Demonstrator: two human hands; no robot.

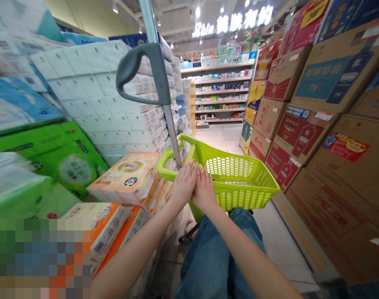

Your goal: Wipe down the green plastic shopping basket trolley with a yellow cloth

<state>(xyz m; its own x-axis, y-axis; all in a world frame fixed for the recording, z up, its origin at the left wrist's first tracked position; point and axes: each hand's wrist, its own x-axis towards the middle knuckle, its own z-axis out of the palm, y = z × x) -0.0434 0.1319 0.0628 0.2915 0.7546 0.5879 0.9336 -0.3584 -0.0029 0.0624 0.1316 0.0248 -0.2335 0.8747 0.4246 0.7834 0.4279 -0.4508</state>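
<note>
Store aisle, head view. Open room: pale tiled floor (283,232) runs from R of the person's jeans (205,257) fwd to the back shelf unit (220,121). R edge of aisle = low plinth (301,234) under stacked cartons (320,74); L edge = tissue stacks, close by the basket's handle end.

Lime-green rolling basket (239,197) is directly in front of the person, just above/beyond the knees. Long axis approx. L–R across the aisle, far end pointing R toward the cartons, handle end L. Grey telescopic handle (160,79) extended, leaning up-L.

L hand (185,180) & R hand (205,191) side by side, touching, both on basket's near rim by the handle end; fingers laid over rim, undersides hidden, so can't tell if clenched.

Containers: basket open-topped, slotted walls, inside only partly seen. Cartons appear closed, some w/ bottle prints; contents hidden. Shelf unit: rows of small packaged goods. L: white tissue packs (96,91) stacked high; orange tissue pack (127,170) lower, nr the basket.
</note>
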